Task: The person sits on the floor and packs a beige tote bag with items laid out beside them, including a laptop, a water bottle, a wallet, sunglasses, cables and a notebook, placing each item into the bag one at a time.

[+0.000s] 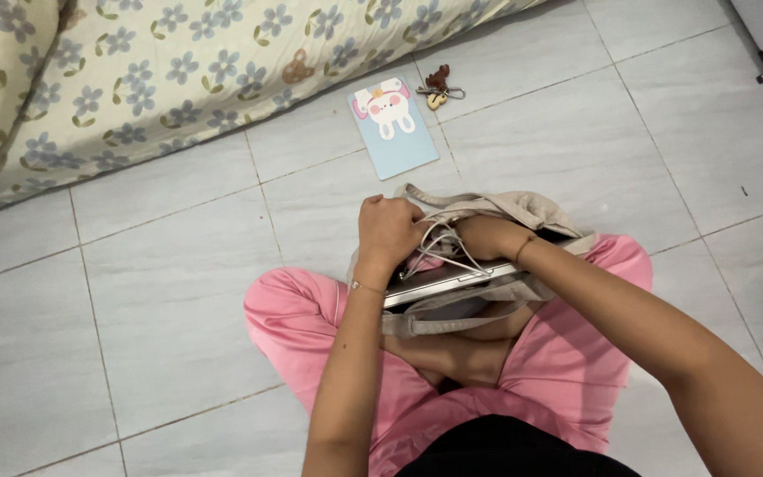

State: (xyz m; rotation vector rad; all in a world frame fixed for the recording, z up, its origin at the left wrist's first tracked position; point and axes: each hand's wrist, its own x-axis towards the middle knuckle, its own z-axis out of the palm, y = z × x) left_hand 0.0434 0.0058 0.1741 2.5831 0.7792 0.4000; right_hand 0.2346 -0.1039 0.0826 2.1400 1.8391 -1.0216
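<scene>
I sit cross-legged on the floor in pink trousers with a beige cloth bag (pixel 523 210) on my lap. A silver laptop (pixel 439 284) lies edge-up inside the bag's mouth. My left hand (pixel 388 231) is closed on the near left rim of the bag. My right hand (pixel 485 237) reaches into the bag and is bunched around white cables (pixel 441 240) that loop above the laptop. Its fingers are partly hidden by the cables and the bag.
A light blue notebook with a cartoon rabbit (pixel 392 125) lies on the grey tiled floor ahead of me. A keyring with a small brown charm (pixel 439 88) is beside it. A mattress in a floral sheet (pixel 161 71) runs along the top left.
</scene>
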